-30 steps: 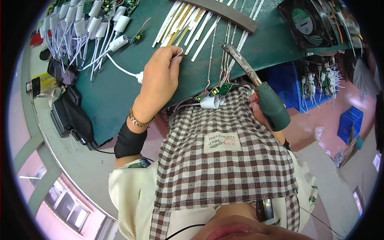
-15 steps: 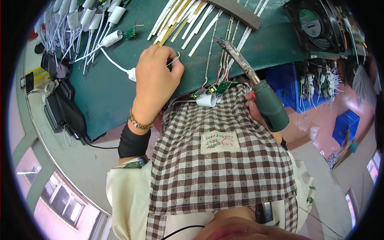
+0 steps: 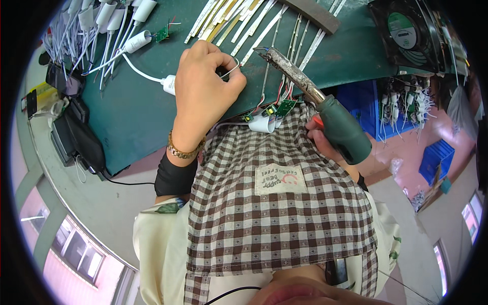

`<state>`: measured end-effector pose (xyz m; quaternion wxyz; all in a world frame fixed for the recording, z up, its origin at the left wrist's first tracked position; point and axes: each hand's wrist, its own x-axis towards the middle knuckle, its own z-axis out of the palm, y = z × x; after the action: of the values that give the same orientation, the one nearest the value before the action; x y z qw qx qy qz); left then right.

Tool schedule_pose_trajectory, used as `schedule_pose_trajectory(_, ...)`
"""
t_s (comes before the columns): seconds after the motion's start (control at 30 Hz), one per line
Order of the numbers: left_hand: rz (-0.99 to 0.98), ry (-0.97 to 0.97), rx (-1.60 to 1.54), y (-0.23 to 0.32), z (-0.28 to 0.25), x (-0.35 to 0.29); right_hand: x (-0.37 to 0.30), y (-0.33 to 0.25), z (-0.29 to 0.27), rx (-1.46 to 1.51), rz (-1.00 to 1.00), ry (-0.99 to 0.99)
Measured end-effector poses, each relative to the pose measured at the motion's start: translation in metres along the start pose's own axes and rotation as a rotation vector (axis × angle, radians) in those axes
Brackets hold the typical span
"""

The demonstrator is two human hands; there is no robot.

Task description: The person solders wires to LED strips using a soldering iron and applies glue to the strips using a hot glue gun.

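My right hand (image 3: 325,142) is closed around a soldering iron (image 3: 348,129) with a dark green handle. Its scorched metal shaft slants up to the left over the table, tip in the air above the strips. Between the thumb and fingers of my left hand (image 3: 206,76) is a thin silvery solder wire (image 3: 235,65), curved in a loop. Just right of that hand, green circuit boards (image 3: 285,107) with red and white leads hang at the table edge, joined to narrow LED strips (image 3: 294,43). White lamp caps (image 3: 261,123) sit below them against my apron.
Loose white and yellow strips (image 3: 223,23) lie at the far middle, beside a dark flat bar (image 3: 315,16). White cabled lamp caps (image 3: 104,18) crowd the far left. A black fan (image 3: 405,35) stands far right, with blue crates (image 3: 376,109) of parts below.
My left hand has shifted slightly right with the solder wire. The iron's tip has moved a little to the left.
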<state>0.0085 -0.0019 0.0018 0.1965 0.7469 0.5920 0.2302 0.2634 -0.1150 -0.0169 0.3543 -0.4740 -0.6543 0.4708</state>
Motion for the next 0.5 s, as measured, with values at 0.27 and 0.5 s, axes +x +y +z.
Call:
schedule_pose_trajectory(0.27,-0.011,-0.022,-0.002,0.001,-0.004,-0.001,-0.001,-0.007,-0.007,-0.048,0.105,-0.068)
schedule_pose_trajectory(0.5,0.006,-0.015,-0.001,0.004,-0.003,0.000,-0.006,0.016,0.005,-0.115,-0.038,0.072)
